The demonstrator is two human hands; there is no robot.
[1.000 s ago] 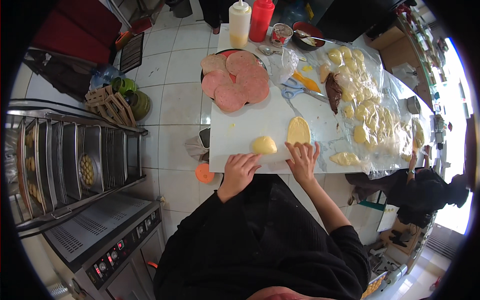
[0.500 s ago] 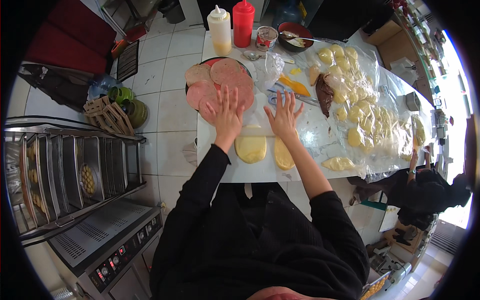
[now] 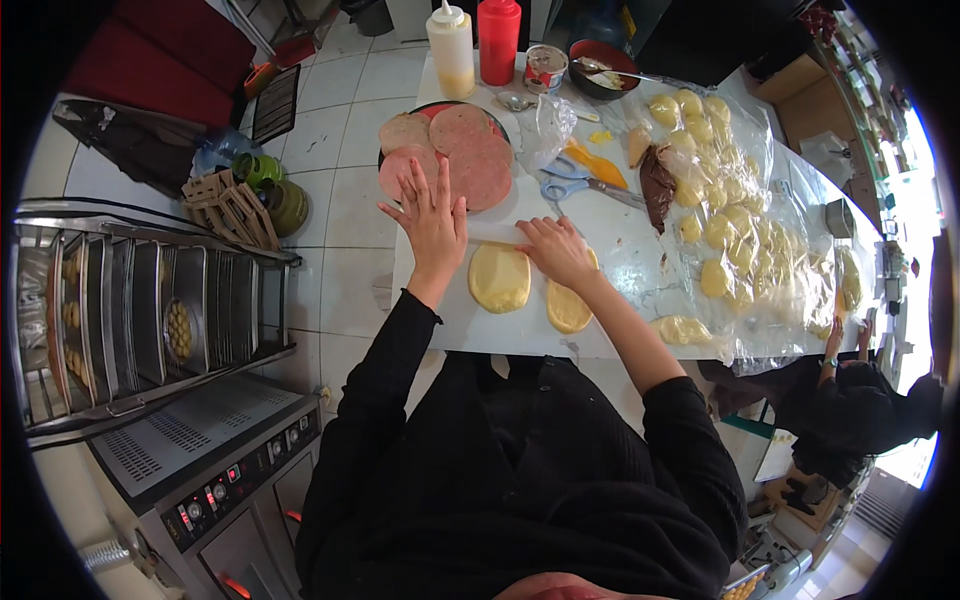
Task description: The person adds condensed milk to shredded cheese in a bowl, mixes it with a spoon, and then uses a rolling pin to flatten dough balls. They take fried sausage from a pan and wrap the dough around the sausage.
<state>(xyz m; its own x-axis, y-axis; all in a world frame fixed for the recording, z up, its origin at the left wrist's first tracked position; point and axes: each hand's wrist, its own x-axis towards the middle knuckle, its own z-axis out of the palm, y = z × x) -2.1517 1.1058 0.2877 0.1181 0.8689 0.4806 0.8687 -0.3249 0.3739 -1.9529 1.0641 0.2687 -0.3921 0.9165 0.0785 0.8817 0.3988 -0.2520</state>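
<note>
A pale rolling pin (image 3: 492, 233) lies crosswise just beyond a flattened oval of yellow dough (image 3: 499, 279). My right hand (image 3: 560, 250) has its fingers curled over the pin's right end. My left hand (image 3: 432, 222) is at the pin's left end with fingers spread; whether its palm touches the pin I cannot tell. Beneath my right hand and wrist, a second flattened dough piece (image 3: 569, 309) is partly hidden. Round pink meat slices (image 3: 470, 165) overlap on a dark plate beyond my left fingers. Blue-handled scissors (image 3: 566, 187) lie beyond my right hand.
Plastic-covered dough balls (image 3: 725, 230) fill the table's right side, near a brown piping bag (image 3: 656, 188). A white squeeze bottle (image 3: 451, 55), a red one (image 3: 498, 42), a can (image 3: 545, 70) and a bowl (image 3: 604, 72) stand at the back. A tray rack (image 3: 150, 320) is at left.
My right hand has gone from flat, spread fingers to curled around the pin's end, shifting nearer and left. My left hand stays spread, slightly left of before. The whole view has shifted a little.
</note>
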